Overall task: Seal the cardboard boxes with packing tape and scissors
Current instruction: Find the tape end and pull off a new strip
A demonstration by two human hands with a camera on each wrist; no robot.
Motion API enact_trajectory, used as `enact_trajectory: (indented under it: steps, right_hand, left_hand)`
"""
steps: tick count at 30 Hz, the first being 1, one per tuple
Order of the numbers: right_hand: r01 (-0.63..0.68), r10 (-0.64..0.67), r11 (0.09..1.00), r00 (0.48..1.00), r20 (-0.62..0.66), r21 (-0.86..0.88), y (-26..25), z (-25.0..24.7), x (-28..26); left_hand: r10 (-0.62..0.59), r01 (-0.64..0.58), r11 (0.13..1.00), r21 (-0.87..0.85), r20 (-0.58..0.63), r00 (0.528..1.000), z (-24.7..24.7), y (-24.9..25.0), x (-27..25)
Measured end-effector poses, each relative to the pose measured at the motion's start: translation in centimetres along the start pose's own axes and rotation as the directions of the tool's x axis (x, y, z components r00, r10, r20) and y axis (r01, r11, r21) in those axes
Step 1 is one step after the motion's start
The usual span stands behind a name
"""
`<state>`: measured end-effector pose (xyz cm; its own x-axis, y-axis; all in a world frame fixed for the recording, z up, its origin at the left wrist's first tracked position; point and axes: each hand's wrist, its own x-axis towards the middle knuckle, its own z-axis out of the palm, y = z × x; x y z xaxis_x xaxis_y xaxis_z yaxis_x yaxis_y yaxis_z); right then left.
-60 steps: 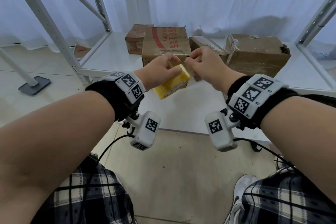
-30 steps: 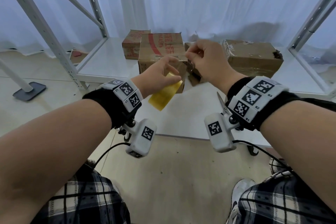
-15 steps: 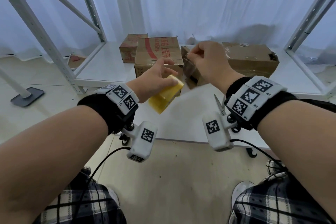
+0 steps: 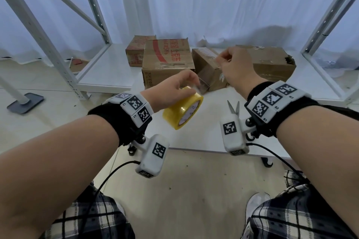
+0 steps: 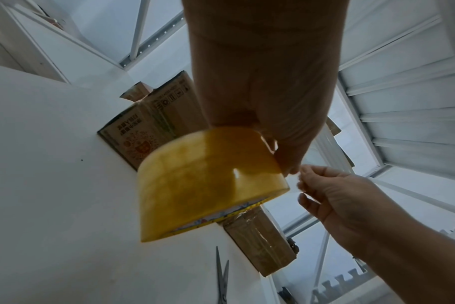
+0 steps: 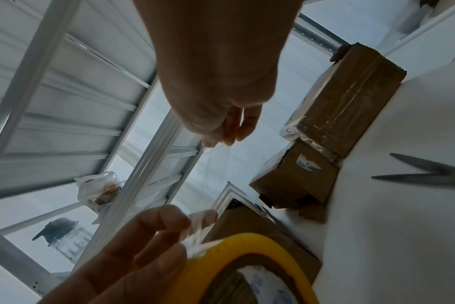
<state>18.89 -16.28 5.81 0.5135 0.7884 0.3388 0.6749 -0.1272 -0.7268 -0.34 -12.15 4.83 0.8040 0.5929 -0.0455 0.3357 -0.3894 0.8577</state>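
My left hand (image 4: 171, 91) grips a yellow roll of packing tape (image 4: 182, 107) in the air above the white shelf (image 4: 194, 134). My right hand (image 4: 233, 68) pinches the free end of a clear tape strip (image 6: 216, 156) and holds it stretched up and to the right of the roll (image 5: 208, 181). Several cardboard boxes stand behind the hands: a red-printed box (image 4: 168, 60), a small one (image 4: 138, 49), a narrow taped box (image 4: 206, 68) and a wide box (image 4: 272, 62). Scissors (image 4: 233, 106) lie with blades apart on the shelf under my right wrist, also seen in the right wrist view (image 6: 429, 174).
White rack uprights (image 4: 38, 31) stand at the left and right (image 4: 326, 21) of the shelf, with a white curtain behind. A plastic bag (image 6: 99, 191) and a glass jar (image 6: 62, 238) sit on a neighbouring shelf. My plaid-clad legs and a shoe (image 4: 256, 203) are below.
My right hand has drawn the tape end away from the roll, up and to the right, lengthening the strip. My left hand has tilted and lowered the roll slightly.
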Motion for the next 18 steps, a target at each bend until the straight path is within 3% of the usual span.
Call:
enact_trajectory:
  steps: [7,14,18]
  right_hand:
    - [0.001,0.000,1.000,0.998,0.055,-0.004,1.6,0.6,-0.1]
    - [-0.018,0.048,0.986,0.983,0.178,-0.164,3.7,1.6,-1.9]
    - [-0.175,0.200,0.975,0.958,0.205,-0.137,5.4,1.8,-2.0]
  left_hand:
    - [-0.111,0.115,0.992,-0.044,0.083,0.990,0.4,-0.3,0.4]
    - [-0.274,0.244,0.944,0.222,0.117,0.955,1.7,-0.9,1.6]
    - [-0.308,0.260,0.926,0.272,0.149,0.940,2.0,-0.6,2.3]
